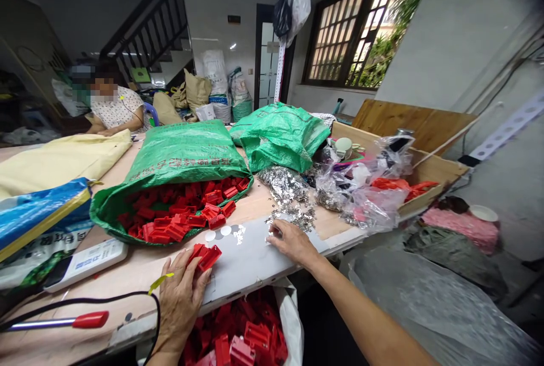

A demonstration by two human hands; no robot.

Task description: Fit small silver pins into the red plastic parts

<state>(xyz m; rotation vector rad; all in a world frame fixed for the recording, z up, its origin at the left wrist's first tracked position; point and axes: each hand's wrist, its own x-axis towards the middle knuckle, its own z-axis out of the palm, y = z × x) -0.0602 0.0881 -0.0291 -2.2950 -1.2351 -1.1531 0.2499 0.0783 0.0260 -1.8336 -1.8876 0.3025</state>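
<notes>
My left hand (181,298) rests on the table's front edge, its fingers closed round a few red plastic clips (205,256). My right hand (291,243) lies further right on a grey board (250,258), fingertips pinched at the near edge of a heap of small silver metal pieces (291,196). Behind my hands an open green sack (178,173) spills many red clips (182,213) toward me. A few white discs (219,233) lie on the board between the hands.
A white bag of red parts (246,337) hangs below the table edge. A second green sack (280,136), clear plastic bags (365,184), a wooden tray (429,170), a red-handled tool (63,322) with black cable and a blue sack (38,213) crowd the table. Another person (113,105) sits far left.
</notes>
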